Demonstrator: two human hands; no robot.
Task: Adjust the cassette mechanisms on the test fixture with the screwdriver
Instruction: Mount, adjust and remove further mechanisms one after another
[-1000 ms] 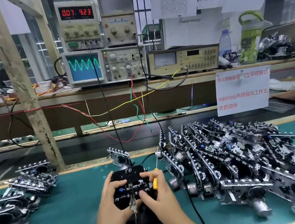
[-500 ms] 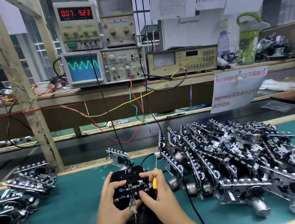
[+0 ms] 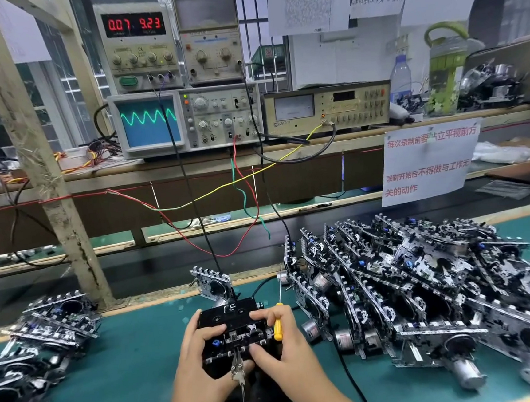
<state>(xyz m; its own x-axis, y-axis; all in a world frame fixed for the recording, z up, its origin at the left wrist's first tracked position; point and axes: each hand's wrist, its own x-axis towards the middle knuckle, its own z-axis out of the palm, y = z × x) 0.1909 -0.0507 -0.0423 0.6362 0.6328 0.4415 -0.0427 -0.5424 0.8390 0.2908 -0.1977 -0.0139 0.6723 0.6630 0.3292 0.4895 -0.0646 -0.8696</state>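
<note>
A cassette mechanism with a black cassette marked "FE" (image 3: 232, 316) sits on the black test fixture (image 3: 239, 360) at the front of the green mat. My left hand (image 3: 197, 354) holds its left side, fingers curled over the top edge. My right hand (image 3: 282, 343) holds its right side, and a yellow-handled screwdriver (image 3: 278, 324) is tucked between its fingers, thin shaft pointing up and away. A metal clip with a wire (image 3: 238, 368) hangs at the mechanism's front edge between my thumbs.
A large heap of cassette mechanisms (image 3: 425, 289) fills the mat to the right, a smaller pile (image 3: 35, 336) lies left, and one stands behind the fixture (image 3: 213, 285). An oscilloscope (image 3: 151, 124) shows a green wave on the shelf. Wires hang down to the fixture.
Both hands keep their hold on the mechanism. The view has shifted slightly; nothing on the mat has moved.
</note>
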